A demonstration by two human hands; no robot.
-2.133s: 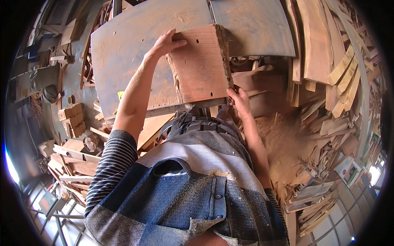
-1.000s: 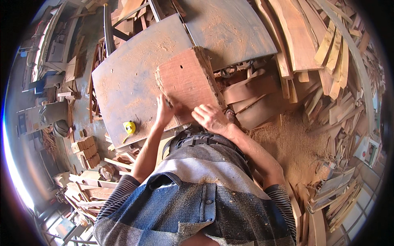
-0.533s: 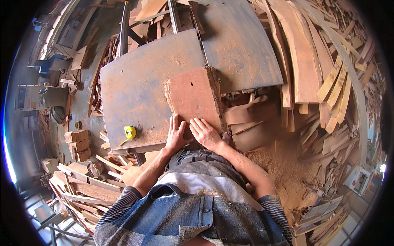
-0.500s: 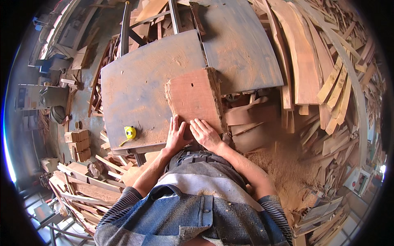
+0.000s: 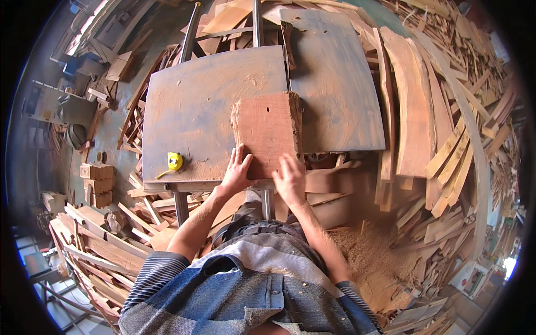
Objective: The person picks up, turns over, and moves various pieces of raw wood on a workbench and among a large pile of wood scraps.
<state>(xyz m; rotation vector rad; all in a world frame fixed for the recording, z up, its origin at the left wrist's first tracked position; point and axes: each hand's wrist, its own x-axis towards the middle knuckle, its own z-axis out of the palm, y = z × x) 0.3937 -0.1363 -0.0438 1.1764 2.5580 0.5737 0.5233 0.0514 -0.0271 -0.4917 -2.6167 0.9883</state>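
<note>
A reddish wooden board (image 5: 265, 131) with rough, bark-like side edges and a small dark hole lies flat on the dusty metal machine table (image 5: 195, 111). My left hand (image 5: 239, 172) rests at its near left corner, fingers spread and stretched forward over the wood. At the near right corner is my right hand (image 5: 290, 180), its fingers apart and slightly blurred against the board's surface. Neither hand is wrapped around anything. A yellow tape measure (image 5: 175, 161) sits near the table's front left corner, with a bit of its blade out.
A second metal table section (image 5: 335, 84) adjoins on the right, beyond a narrow gap. Long planks (image 5: 410, 100) are piled farther right. Sawdust (image 5: 371, 262) heaps on the floor at lower right. Stacked offcuts (image 5: 103, 251) lie at lower left, and small blocks (image 5: 97, 184) beyond them.
My right hand has shifted to the board's near right corner, its fingers now pointing more straight ahead. The board sits a little straighter. My body is farther back from the table.
</note>
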